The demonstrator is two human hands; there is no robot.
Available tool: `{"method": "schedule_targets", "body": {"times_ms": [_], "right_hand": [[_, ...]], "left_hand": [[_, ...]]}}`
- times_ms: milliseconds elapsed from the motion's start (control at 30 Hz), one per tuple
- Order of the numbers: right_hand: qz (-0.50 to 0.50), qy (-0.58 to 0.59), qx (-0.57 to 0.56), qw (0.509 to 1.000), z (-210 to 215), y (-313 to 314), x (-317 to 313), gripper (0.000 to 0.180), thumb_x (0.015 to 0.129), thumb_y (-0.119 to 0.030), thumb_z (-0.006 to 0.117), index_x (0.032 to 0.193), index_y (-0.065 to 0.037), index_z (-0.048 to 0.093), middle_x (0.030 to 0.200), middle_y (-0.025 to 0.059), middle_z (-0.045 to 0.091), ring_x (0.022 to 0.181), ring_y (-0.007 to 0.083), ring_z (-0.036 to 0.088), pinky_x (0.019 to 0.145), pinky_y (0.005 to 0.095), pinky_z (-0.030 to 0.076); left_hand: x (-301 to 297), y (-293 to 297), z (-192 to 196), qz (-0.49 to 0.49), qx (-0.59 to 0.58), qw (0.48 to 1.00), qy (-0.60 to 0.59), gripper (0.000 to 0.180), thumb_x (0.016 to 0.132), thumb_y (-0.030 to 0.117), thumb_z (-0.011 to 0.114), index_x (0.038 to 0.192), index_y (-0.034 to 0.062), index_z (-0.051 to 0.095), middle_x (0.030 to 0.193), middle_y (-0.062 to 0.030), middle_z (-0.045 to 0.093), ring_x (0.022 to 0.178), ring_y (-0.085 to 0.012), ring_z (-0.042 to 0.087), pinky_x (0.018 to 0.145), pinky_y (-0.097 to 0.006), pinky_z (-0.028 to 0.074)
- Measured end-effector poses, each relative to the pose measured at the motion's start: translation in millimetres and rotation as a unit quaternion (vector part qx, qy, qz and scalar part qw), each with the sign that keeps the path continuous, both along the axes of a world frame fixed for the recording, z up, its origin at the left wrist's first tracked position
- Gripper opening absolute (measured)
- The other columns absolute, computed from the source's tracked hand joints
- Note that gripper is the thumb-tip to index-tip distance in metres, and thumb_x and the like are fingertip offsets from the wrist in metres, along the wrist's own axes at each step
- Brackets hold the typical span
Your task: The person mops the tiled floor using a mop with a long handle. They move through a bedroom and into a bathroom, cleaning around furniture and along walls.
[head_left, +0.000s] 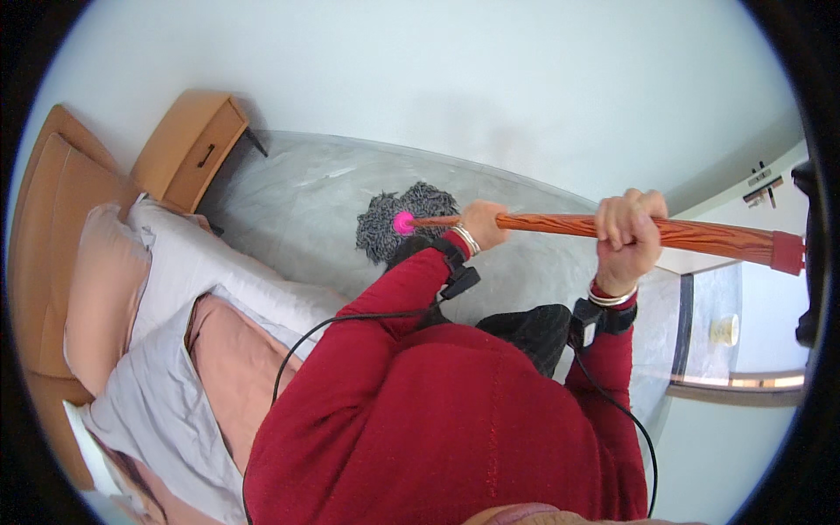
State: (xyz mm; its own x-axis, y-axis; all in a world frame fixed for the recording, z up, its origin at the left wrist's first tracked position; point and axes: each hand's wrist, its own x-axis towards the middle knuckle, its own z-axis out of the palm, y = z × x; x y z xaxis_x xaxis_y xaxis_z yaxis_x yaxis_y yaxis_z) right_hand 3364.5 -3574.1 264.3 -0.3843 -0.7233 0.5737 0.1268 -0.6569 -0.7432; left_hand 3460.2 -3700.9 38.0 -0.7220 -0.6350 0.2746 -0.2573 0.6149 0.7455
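Observation:
I hold a mop with a long orange-brown wooden handle [700, 234] in both hands. My left hand [484, 223] grips the handle low down, near the pink collar [403, 222]. My right hand [629, 234] grips it higher up, close to the red end cap [787, 252]. The grey stringy mop head [404, 220] rests on the pale marbled floor [297, 210] near the white wall. Both arms wear red sleeves, bangles and black wrist straps with cables.
A bed [175, 332] with white and pink bedding and a tan headboard fills the left side. A wooden bedside cabinet [188, 149] stands against the wall behind it. A doorway with a dark threshold [691, 324] lies to the right.

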Motion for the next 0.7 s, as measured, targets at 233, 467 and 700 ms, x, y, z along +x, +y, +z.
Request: {"method": "schedule_targets", "body": {"times_ms": [233, 467, 700], "right_hand": [[0.083, 0.025, 0.018, 0.996, 0.3, -12.4, 16.0, 0.022, 0.086, -0.007, 0.048, 0.068, -0.01, 0.037, 0.053, -0.0014, 0.035, 0.039, 0.0079, 0.03, 0.04, 0.0266, 0.031], [0.081, 0.078, 0.059, 0.992, 22.0, 20.6, -1.4, 0.019, 0.086, -0.012, 0.054, 0.07, -0.009, 0.044, 0.054, 0.0001, 0.043, 0.04, 0.0103, 0.042, 0.045, 0.0292, 0.041], [0.006, -0.047, 0.02, 0.999, 36.9, 32.3, 24.1, 0.03, 0.09, -0.019, 0.061, 0.068, -0.014, 0.04, 0.052, -0.0054, 0.044, 0.037, 0.0081, 0.041, 0.04, 0.0227, 0.036]], "left_hand": [[35.5, -3.1, -3.2, 0.108, -0.041, 0.988, 0.106, 0.008, 0.068, 0.012, 0.066, 0.064, 0.0073, 0.061, 0.062, -0.0159, 0.06, 0.062, -0.0365, 0.061, 0.055, -0.042, 0.048], [34.4, 42.1, 15.7, 0.121, 0.0, 0.986, 0.111, 0.027, 0.074, 0.021, 0.071, 0.061, 0.0056, 0.053, 0.06, -0.015, 0.055, 0.061, -0.0382, 0.057, 0.054, -0.044, 0.043], [36.4, 42.5, 18.5, 0.112, -0.019, 0.983, 0.143, 0.03, 0.073, 0.02, 0.07, 0.056, 0.0069, 0.05, 0.056, -0.0133, 0.051, 0.055, -0.0352, 0.055, 0.051, -0.043, 0.042]]}}
